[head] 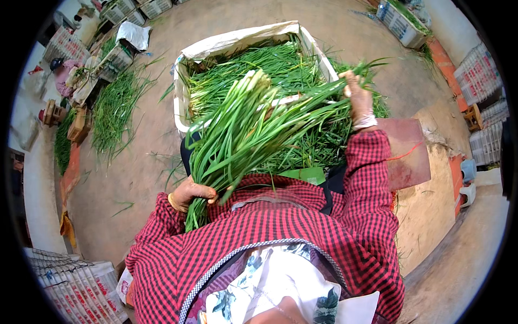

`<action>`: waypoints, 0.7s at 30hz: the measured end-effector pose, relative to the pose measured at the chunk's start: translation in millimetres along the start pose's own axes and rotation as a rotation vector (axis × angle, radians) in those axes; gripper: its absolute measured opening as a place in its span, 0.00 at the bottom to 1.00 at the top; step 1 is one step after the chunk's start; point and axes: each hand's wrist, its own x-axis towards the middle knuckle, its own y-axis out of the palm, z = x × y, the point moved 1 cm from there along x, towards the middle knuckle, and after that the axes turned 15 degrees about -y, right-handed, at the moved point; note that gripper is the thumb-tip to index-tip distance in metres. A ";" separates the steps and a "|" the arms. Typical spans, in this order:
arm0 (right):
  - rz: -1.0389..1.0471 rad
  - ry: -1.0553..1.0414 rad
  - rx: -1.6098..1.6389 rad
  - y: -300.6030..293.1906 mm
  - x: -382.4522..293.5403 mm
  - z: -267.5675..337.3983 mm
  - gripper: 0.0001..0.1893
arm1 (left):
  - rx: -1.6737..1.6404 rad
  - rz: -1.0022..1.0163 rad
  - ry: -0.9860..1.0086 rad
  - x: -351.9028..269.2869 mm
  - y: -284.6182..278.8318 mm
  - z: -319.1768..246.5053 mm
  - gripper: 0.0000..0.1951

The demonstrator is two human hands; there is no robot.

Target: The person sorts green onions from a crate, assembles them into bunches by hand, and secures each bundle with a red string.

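Note:
My left hand (194,195) is closed around the leafy end of a thick bunch of what look like garlic chives (230,137), low in front of my body. The bunch's pale cut ends point up and away, over the near rim of a white plastic crate (181,97). More chives (259,67) lie packed inside this crate. Up to the right, my right hand (358,97) grips a strand of long green leaves that stretches across from the bunch. Both hands seem to wear thin gloves. Loose leaves (315,146) are heaped below my right hand, partly hidden by the bunch.
A reddish board (408,154) lies at my right. To the left are a pile of chives (115,109) on the floor and another person (64,79) beside crates. Stacked white crates (81,287) stand behind at lower left, and more (479,75) along the right wall.

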 end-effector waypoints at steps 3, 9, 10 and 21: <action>-0.207 0.054 0.087 -39.5 10.1 5.6 0.21 | -0.038 0.003 0.026 -1.2 -10.2 7.8 0.29; 0.310 0.258 -0.464 -77.7 -16.5 -54.1 0.29 | -0.130 -0.016 0.051 1.0 -19.7 10.5 0.28; 0.651 0.071 -0.755 -47.8 -33.4 -46.6 0.39 | -0.142 -0.058 0.021 -0.7 -20.9 11.5 0.33; 0.726 0.314 0.371 94.4 -108.6 30.4 0.35 | 0.026 -0.136 0.061 11.8 -4.6 6.2 0.33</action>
